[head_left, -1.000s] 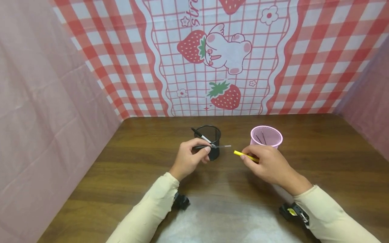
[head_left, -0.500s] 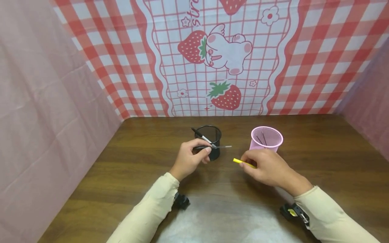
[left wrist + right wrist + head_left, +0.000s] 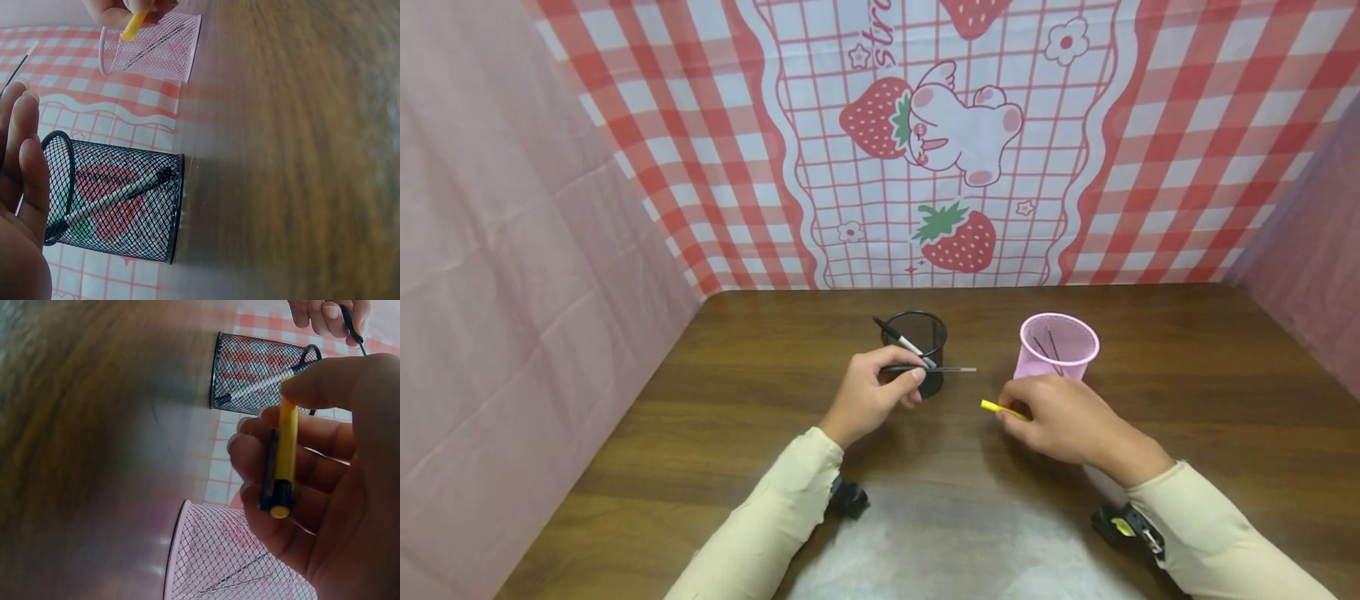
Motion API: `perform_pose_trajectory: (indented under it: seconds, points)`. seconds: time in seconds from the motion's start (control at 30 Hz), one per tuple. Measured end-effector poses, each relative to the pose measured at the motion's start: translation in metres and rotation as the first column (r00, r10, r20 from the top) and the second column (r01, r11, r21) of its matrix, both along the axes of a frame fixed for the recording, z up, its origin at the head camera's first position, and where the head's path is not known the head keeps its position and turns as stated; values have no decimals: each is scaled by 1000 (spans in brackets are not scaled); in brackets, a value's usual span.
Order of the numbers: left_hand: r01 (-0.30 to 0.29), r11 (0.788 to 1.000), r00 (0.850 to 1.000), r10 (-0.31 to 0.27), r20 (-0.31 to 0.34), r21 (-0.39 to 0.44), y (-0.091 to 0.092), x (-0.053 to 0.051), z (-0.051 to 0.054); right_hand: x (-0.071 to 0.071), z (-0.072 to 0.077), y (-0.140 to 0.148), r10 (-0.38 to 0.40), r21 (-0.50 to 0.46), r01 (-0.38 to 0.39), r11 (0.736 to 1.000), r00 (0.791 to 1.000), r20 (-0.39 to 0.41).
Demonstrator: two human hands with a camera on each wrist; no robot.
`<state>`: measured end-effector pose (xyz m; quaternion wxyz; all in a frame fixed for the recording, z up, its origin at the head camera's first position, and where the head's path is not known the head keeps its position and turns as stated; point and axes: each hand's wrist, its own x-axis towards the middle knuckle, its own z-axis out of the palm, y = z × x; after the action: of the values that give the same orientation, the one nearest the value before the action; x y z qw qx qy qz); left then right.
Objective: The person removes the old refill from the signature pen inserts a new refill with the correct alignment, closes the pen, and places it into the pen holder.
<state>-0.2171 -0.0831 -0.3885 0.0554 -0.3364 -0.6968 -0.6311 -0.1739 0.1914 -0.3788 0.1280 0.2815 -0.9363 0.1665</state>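
The left hand point(image 3: 868, 392) pinches a thin dark stick with a pale tip point(image 3: 964, 369), held roughly level in front of the black mesh cup point(image 3: 934, 382). A black-and-white marker point(image 3: 904, 340) leans inside that cup. In the right hand point(image 3: 1063, 417) is a yellow pen point(image 3: 994, 407), pinched between thumb and fingers, its black clip end point(image 3: 282, 494) showing in the right wrist view. Just behind this hand stands the pink mesh cup point(image 3: 1028, 362), with thin dark sticks point(image 3: 1052, 343) inside. The stick and the pen are apart.
The brown wooden table point(image 3: 700, 467) runs back to a red-and-white checked cloth point(image 3: 715, 167) with strawberry prints. Pink cloth point(image 3: 512, 250) hangs at the left, and more at the right. Both cups stand toward the back of the table.
The right hand has moved a little nearer to me with the yellow pen, showing more of the pink cup. The left hand and its stick have shifted slightly to the right and down.
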Motion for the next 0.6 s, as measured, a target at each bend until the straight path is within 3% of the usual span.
perform_pose_trajectory:
  seconds: [0.33, 0.6]
  points:
    - [21, 1000, 1000, -21, 1, -12, 1, 0, -1, 2, 2, 0, -23, 44, 24, 999, 1000, -11]
    - [28, 999, 1000, -28, 1, -29, 0, 0, 0, 2, 2, 1, -50, 90, 47, 995, 998, 30]
